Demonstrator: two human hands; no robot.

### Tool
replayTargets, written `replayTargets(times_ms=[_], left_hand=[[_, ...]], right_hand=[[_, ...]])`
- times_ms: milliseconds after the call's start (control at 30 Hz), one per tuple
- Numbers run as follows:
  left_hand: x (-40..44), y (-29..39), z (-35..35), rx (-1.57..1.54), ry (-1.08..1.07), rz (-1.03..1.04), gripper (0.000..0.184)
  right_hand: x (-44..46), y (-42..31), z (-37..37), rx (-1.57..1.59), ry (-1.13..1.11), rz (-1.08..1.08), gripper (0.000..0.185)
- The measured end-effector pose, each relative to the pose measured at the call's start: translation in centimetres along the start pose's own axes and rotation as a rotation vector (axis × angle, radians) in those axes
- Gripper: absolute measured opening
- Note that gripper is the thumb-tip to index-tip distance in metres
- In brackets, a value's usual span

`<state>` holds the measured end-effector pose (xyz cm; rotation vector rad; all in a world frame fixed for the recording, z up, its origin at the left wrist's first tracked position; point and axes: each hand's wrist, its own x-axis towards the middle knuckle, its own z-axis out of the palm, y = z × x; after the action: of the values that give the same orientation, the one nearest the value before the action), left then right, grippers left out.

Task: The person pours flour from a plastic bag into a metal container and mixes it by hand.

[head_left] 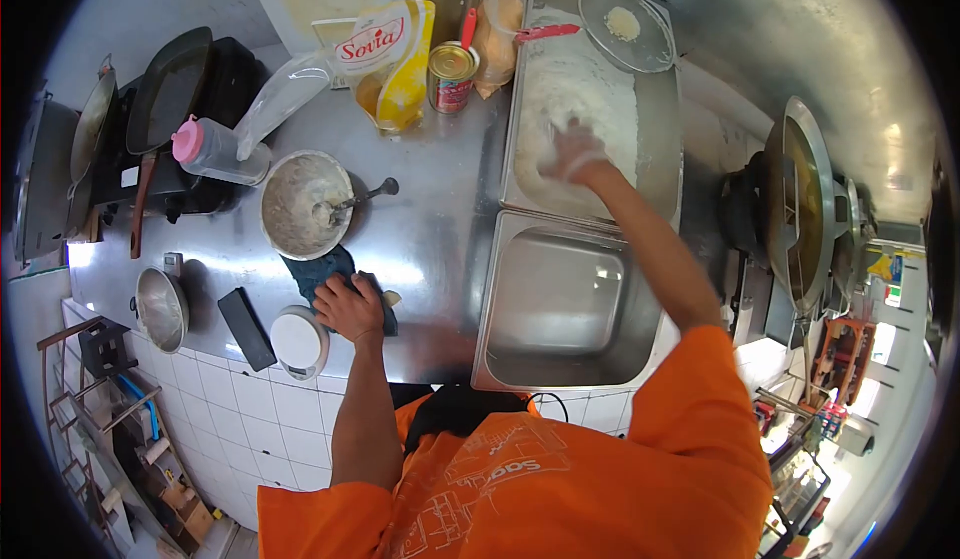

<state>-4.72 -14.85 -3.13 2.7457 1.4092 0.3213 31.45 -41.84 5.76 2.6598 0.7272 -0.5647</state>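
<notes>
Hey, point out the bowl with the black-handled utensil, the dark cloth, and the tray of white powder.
Bowl (277, 199), head view: its inner left wall.
Dark cloth (311, 274), head view: the exposed part below the bowl.
Powder tray (657, 149), head view: its bare right side.

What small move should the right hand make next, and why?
Perhaps sweep the right hand lightly through the white powder: it reaches over the tray with no tool visible in it, while the left hand rests on dark cloth.
</notes>
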Motion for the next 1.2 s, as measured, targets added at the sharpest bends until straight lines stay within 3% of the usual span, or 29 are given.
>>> replayTargets(times_ms=[67, 100, 200, 233, 333, 467, 500, 633, 733, 833, 933, 967, 1033, 1100, 1200], left_hand=[[-0.1, -0.1, 0.1, -0.016, 0.029, 0.017, 0.034], [-0.1, -0.1, -0.1, -0.013, 0.019, 0.016, 0.034], [-0.1, 0.0, -0.1, -0.019, 0.016, 0.011, 0.033], [-0.1, -0.1, -0.1, -0.018, 0.02, 0.01, 0.033], [-0.1, 0.0, -0.1, -0.01, 0.023, 0.015, 0.032], [0.0, 0.0, -0.3, -0.011, 0.027, 0.022, 0.031], [0.0, 0.0, -0.3, -0.021, 0.032, 0.018, 0.031], [0.0, -0.1, -0.3, -0.014, 0.011, 0.014, 0.031], [0.1, 0.0, -0.3, -0.005, 0.005, 0.014, 0.031], [0.1, 0.1, -0.4, -0.007, 0.007, 0.014, 0.031], [0.0, -0.1, -0.4, -0.025, 0.019, 0.015, 0.03], [0.0, -0.1, -0.4, -0.023, 0.025, 0.021, 0.03], [0.0, -0.1, -0.4, -0.016, 0.023, 0.022, 0.03], [0.1, 0.0, -0.6, -0.003, 0.009, 0.019, 0.031], [0.0, 0.0, -0.3, -0.026, 0.039, 0.023, 0.031]], right_hand=[[-1.2, 1.5, 1.1, -0.094, -0.128, -0.21, 0.108], [0.3, 3.2, 3.0, -0.158, -0.072, -0.15, 0.104], [2.6, 5.7, 2.2, 0.302, -0.058, 0.166, 0.101], [2.1, 4.1, 2.5, 0.196, 0.046, 0.194, 0.099], [1.1, 1.8, 2.4, 0.232, -0.03, -0.027, 0.099], [1.3, 5.7, 2.6, 0.442, 0.04, -0.181, 0.078], [0.2, 6.5, 0.8, 0.456, 0.065, -0.142, 0.067], [-2.6, 9.5, -4.3, 0.358, 0.202, -0.035, 0.062], [-4.6, 9.6, -8.3, 0.334, 0.212, -0.07, 0.059], [-3.8, 12.0, -6.7, 0.34, 0.173, -0.104, 0.056], [-7.0, 9.3, -6.9, 0.485, 0.022, 0.077, 0.054], [-7.5, 9.4, -5.7, 0.484, -0.106, 0.005, 0.052], [-7.7, 9.0, -0.8, 0.689, -0.322, -0.033, 0.055], [-6.6, 7.6, 3.6, 0.94, -0.393, -0.014, 0.059], [-2.5, 2.4, 7.7, 1.267, -0.271, -0.008, 0.061]])
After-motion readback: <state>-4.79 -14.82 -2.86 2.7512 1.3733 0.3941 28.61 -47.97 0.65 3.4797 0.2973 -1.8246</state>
